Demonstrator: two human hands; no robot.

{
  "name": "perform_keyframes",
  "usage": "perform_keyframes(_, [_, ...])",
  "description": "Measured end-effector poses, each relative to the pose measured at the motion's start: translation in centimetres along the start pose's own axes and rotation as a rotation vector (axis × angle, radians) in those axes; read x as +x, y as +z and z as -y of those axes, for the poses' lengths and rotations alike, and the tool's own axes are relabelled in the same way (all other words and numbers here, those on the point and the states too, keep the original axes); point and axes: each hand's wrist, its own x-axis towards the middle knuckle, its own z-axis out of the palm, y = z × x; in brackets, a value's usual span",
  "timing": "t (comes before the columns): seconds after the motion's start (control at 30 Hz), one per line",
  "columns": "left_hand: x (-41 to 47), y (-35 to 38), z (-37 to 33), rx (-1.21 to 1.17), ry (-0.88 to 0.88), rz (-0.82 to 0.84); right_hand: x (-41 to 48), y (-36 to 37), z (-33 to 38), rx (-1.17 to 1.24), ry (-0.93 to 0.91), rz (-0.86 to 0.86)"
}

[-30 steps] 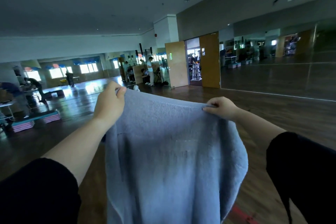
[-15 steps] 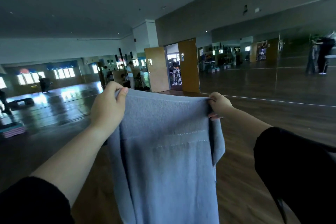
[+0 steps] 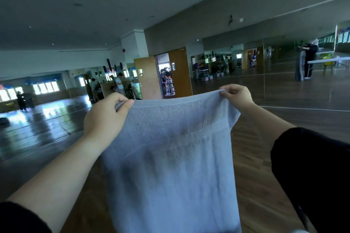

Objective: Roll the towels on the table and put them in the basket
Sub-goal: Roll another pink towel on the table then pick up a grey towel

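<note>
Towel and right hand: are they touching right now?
Touching. The head view shows the right hand pinching the top corner of the towel, with the cloth edge caught between thumb and curled fingers.

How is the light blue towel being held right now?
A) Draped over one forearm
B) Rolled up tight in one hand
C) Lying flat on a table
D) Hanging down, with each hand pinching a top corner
D: the left hand and the right hand each pinch a top corner of the towel, which hangs down unrolled between them.
</note>
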Motion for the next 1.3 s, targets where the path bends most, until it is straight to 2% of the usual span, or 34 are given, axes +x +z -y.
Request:
perform_keyframes(0.17, [-2.4, -0.9, -6.9, -0.142, 0.101, 0.048, -1.8, -8.0, 0.5, -0.032, -0.013, -0.09])
perform_keyframes(0.3, [-6.0, -1.7, -13.4, -0.131, 0.16, 0.075, -4.6, -14.6, 0.7, -0.097, 0.015, -0.153])
perform_keyframes(0.43, [-10.3, -2.7, -19.3, -0.104, 0.141, 0.07, -7.8, -20.5, 0.3, -0.128, 0.048, -0.178])
perform_keyframes(0.9, [-22.6, -9.1, -35.9, -0.054, 0.102, 0.051, -18.1, -36.0, -0.1, -0.075, 0.08, -0.077])
perform_keyframes(1.1, [-28.3, -11.7, -43.5, -0.104, 0.011, 0.031, -21.1, -42.1, 0.5, -0.035, 0.087, -0.045])
perform_keyframes(1.3, [-33.1, -14.7, -50.4, -0.202, 0.001, 0.053, -25.9, -49.0, 1.9, 0.012, 0.156, -0.047])
